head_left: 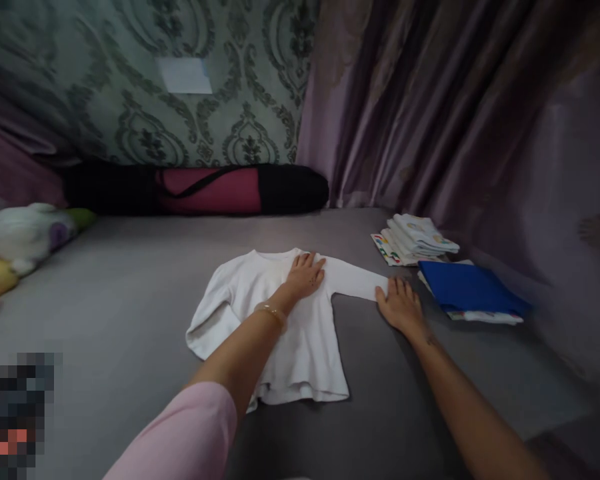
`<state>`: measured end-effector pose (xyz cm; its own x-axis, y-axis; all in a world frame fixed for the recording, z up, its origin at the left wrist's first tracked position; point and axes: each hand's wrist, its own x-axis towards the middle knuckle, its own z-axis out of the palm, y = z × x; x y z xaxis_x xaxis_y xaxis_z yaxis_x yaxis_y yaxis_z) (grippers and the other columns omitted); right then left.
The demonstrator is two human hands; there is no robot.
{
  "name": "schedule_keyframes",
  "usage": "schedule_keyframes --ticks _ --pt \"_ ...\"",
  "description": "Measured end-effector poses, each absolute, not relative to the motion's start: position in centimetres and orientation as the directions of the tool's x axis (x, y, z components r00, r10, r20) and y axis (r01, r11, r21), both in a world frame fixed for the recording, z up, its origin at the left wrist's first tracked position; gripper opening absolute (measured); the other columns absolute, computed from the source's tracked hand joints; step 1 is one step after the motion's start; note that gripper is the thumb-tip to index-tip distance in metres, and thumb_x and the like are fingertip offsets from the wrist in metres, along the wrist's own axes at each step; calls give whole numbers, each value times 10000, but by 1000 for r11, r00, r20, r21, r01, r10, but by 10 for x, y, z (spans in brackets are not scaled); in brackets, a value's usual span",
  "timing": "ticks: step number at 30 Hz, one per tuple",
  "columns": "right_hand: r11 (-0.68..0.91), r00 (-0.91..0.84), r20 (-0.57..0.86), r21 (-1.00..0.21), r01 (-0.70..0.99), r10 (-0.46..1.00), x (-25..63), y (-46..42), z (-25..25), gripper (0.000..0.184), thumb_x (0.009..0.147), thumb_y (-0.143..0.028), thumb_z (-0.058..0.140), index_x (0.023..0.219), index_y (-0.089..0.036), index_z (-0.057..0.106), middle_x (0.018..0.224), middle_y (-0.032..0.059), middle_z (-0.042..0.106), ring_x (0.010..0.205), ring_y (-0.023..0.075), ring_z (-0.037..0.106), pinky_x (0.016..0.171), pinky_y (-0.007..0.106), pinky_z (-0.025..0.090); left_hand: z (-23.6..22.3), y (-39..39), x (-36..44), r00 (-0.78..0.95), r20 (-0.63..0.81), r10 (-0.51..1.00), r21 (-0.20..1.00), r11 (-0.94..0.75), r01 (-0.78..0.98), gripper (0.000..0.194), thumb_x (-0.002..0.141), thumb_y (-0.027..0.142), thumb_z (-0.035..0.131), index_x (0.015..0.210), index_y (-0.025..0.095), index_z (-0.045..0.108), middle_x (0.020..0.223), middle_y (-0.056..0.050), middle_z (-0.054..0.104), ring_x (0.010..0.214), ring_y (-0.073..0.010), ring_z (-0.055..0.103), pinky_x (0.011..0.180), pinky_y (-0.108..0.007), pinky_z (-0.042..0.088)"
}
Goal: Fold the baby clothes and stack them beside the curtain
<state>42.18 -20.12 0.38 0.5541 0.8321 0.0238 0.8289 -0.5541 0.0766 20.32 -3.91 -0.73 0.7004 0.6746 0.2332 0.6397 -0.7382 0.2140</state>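
Note:
A small white long-sleeved shirt (300, 340) lies spread on a grey sheet. Its right-side sleeve stretches straight out, while the left-side sleeve is bent downward along the body. My left hand (306, 275) rests flat on the shirt near the shoulder, fingers spread. At the cuff of the stretched sleeve, my right hand (401, 305) lies with its fingers extended over the cloth edge. Part of the shirt's middle is hidden under my left forearm.
Folded white printed cloths (415, 239) are stacked at the right, with a blue folded cloth (473, 287) nearer. A black and maroon long bag (210, 190) lies along the wall. Plush toys (25, 233) sit at the left. Purple curtains (405, 100) hang behind. A pixelated patch covers the lower left.

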Motion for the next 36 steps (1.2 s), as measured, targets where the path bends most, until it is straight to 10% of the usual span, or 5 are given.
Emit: schedule_keyframes --ticks 7,12,17,21,36 --pt "-550 554 -50 81 831 831 430 -187 11 683 924 -488 219 1415 -38 376 1468 201 366 1339 358 336 1038 496 320 50 -35 125 801 206 562 374 -802 467 523 903 376 476 1373 151 432 1368 -131 521 1259 -207 491 1027 -288 396" --pt "-584 591 -172 94 806 788 432 -165 29 619 869 -475 375 1340 -91 494 1380 212 473 1248 358 463 956 495 410 66 -60 5 534 302 790 484 -610 628 477 899 440 435 1300 189 497 1255 -112 589 1116 -223 569 957 -344 447" --pt "-307 306 48 11 952 951 367 -129 38 525 918 -285 295 1369 -64 450 1411 212 446 1299 302 417 1064 437 313 37 -85 -77 121 169 978 592 -199 781 552 766 565 491 1120 154 592 1017 -113 661 886 -238 627 776 -345 497" --pt "31 -19 84 -138 990 996 286 -91 31 571 955 -320 240 1457 -52 294 1511 164 322 1401 256 258 1144 419 171 30 -108 -83 66 -46 997 627 -23 779 542 715 643 501 884 150 647 779 -62 663 736 -210 605 656 -297 462" --pt "21 -12 63 -147 989 998 229 -44 11 586 974 -368 279 1444 -20 320 1532 195 250 1425 303 170 1140 495 121 25 -116 -59 31 -114 993 580 41 814 321 725 489 541 718 172 593 677 -16 582 674 -173 523 554 -246 314"
